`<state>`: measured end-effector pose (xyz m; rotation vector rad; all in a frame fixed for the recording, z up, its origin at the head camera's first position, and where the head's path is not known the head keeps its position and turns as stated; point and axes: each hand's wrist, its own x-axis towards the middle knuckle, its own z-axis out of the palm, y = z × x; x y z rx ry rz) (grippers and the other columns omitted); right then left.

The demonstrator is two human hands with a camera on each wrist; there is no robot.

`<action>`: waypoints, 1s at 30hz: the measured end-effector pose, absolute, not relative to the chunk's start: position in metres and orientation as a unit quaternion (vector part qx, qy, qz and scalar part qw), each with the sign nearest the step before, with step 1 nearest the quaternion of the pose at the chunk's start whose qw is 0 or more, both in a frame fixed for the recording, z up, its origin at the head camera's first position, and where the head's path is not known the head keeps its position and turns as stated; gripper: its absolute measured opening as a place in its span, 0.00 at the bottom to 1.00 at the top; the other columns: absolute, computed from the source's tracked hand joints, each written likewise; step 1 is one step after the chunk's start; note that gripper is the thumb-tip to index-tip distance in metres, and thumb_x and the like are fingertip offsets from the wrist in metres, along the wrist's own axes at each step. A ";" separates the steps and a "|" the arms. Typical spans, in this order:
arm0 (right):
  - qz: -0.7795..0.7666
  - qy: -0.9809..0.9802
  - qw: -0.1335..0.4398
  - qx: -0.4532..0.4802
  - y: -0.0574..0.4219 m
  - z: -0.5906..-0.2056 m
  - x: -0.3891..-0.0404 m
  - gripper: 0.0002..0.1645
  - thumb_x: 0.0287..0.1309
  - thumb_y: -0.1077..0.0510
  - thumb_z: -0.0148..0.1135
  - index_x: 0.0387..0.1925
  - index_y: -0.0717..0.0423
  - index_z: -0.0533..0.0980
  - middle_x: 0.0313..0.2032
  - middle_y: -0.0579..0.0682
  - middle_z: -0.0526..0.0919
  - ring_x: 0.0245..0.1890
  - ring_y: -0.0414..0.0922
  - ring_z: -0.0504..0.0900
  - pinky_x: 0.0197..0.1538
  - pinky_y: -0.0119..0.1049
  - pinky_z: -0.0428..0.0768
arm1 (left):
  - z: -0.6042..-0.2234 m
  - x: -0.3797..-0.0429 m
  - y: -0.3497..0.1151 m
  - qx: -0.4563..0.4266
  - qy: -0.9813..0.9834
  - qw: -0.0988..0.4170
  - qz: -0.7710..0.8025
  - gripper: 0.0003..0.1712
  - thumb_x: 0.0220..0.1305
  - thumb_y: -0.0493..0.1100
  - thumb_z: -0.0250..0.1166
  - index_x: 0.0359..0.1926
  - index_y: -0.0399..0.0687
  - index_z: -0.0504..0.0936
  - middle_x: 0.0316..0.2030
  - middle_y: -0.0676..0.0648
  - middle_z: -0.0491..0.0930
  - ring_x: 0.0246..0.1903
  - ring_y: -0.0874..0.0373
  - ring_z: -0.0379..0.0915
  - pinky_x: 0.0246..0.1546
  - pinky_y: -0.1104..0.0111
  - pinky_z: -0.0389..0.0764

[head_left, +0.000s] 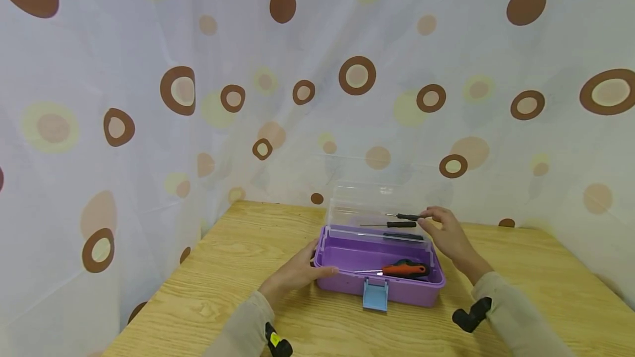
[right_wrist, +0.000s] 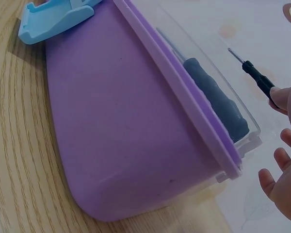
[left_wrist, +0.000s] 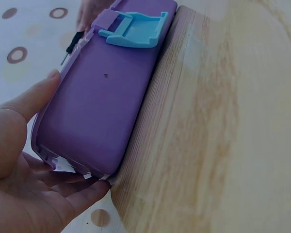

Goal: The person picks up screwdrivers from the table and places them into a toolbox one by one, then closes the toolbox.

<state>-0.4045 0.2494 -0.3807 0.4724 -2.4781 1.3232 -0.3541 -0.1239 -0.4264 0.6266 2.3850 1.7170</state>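
Note:
A purple toolbox with a light-blue latch stands on the table, its clear lid raised. My left hand grips its left end, thumb over the front rim and fingers round the end wall. Above the right part of the box, my right hand pinches a small black screwdriver by its handle, the tip pointing left. An orange-handled screwdriver lies inside, beside a dark handle. Behind these, another black-handled screwdriver shows at the clear plastic; whether in or behind it I cannot tell.
The box rests on a light wooden table. A white curtain with brown and beige circles hangs behind the table and along its left side. Each sleeve carries a black wrist device.

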 end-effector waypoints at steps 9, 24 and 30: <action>0.470 -0.856 0.146 0.157 0.250 -0.377 -0.400 0.23 0.78 0.56 0.55 0.65 0.66 0.70 0.72 0.73 0.55 0.68 0.74 0.59 0.64 0.73 0.63 | -0.425 -0.352 -0.123 0.203 0.787 0.074 0.578 0.58 0.65 0.52 0.75 0.83 0.47 0.47 0.76 0.36 0.60 0.71 0.40 0.60 0.73 0.43 0.57; 0.474 -0.861 0.134 0.126 0.255 -0.384 -0.396 0.26 0.78 0.49 0.55 0.65 0.63 0.71 0.73 0.71 0.58 0.68 0.72 0.61 0.64 0.72 0.65 | -0.426 -0.353 -0.121 0.200 0.784 0.082 0.582 0.59 0.64 0.54 0.75 0.83 0.48 0.47 0.75 0.36 0.61 0.71 0.39 0.61 0.72 0.44 0.59; 0.502 -0.849 0.111 0.118 0.256 -0.390 -0.396 0.30 0.79 0.46 0.54 0.67 0.64 0.69 0.73 0.69 0.58 0.69 0.70 0.62 0.65 0.69 0.66 | -0.425 -0.351 -0.122 0.177 0.786 0.084 0.587 0.61 0.61 0.56 0.77 0.84 0.52 0.49 0.76 0.38 0.61 0.72 0.40 0.59 0.73 0.42 0.55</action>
